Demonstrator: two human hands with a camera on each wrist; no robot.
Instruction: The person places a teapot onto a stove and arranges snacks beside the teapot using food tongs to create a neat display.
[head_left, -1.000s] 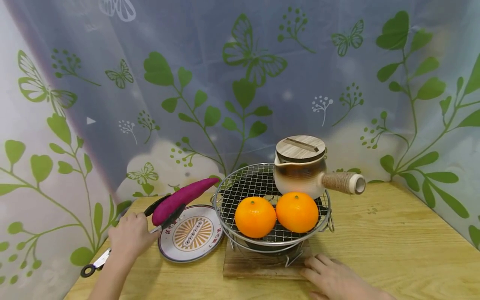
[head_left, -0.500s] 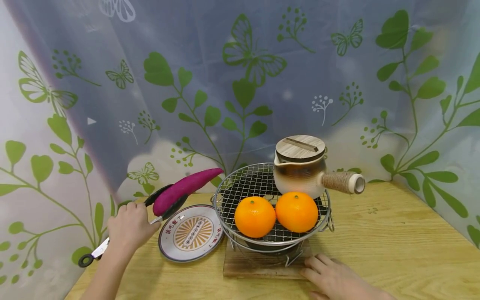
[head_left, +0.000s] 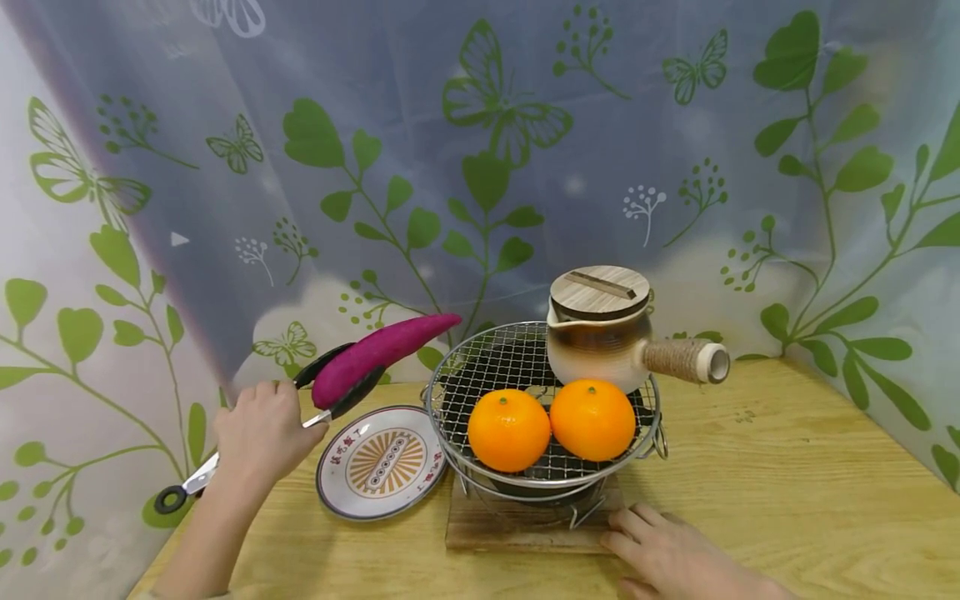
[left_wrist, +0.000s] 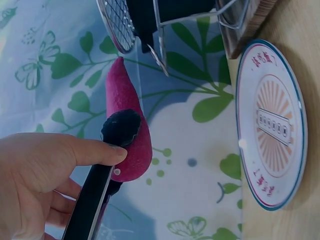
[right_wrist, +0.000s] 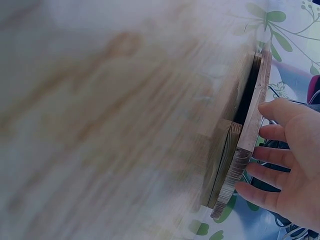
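My left hand (head_left: 258, 429) grips a pair of black-tipped metal tongs (head_left: 360, 392), thumb along one arm in the left wrist view. Between the tongs' heads is a purple sweet potato (head_left: 386, 354), raised above the white patterned plate (head_left: 336, 492), its narrow tip pointing toward the grill. The round wire grill rack (head_left: 495, 342) carries two oranges (head_left: 510, 431) side by side and a brown-and-cream pot (head_left: 592, 354) with a wooden lid. My right hand (head_left: 667, 550) has its fingertips at the right edge of the wooden board (head_left: 525, 537) under the grill, fingers extended in the right wrist view.
The pot's rope-wrapped handle (head_left: 682, 362) juts out to the right past the rack. Behind the wooden table (head_left: 795, 467) hangs a leaf-and-butterfly patterned curtain (head_left: 420, 100), also along the left and right sides.
The left hand has lifted the tongs and sweet potato upward and slightly right, bringing the tip nearer the rack. The right hand stays at the board.
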